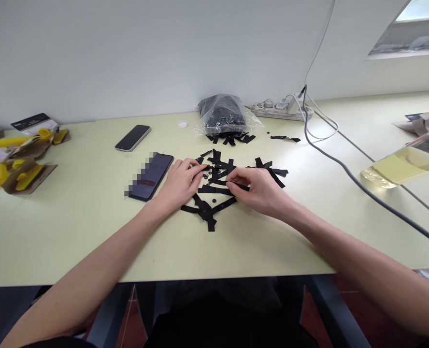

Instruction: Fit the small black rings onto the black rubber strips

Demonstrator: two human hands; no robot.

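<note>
My left hand (pixel 181 180) lies palm down at the left of a heap of black pieces, its fingers apart. Its fingertips reach small round black pieces (pixel 206 176), too small to name exactly. My right hand (pixel 260 189) is closed in a pinch on a short black fabric strip (pixel 242 187), part of which the fingers hide. Below the hands, several black strips (pixel 203 210) lie crossed over one another. More black strips (pixel 270 170) are to the right of my right hand. A single round black piece (pixel 214 200) rests between the strips.
A clear plastic bag of black material (pixel 224 113) stands by the wall, near a power strip (pixel 281 112). Two phones, one dark phone (pixel 151 176) and another phone (pixel 133 137), lie left. A cable (pixel 348 169) crosses the right side beside a yellow-filled container (pixel 399 166). Yellow packaged items (pixel 26 169) lie far left.
</note>
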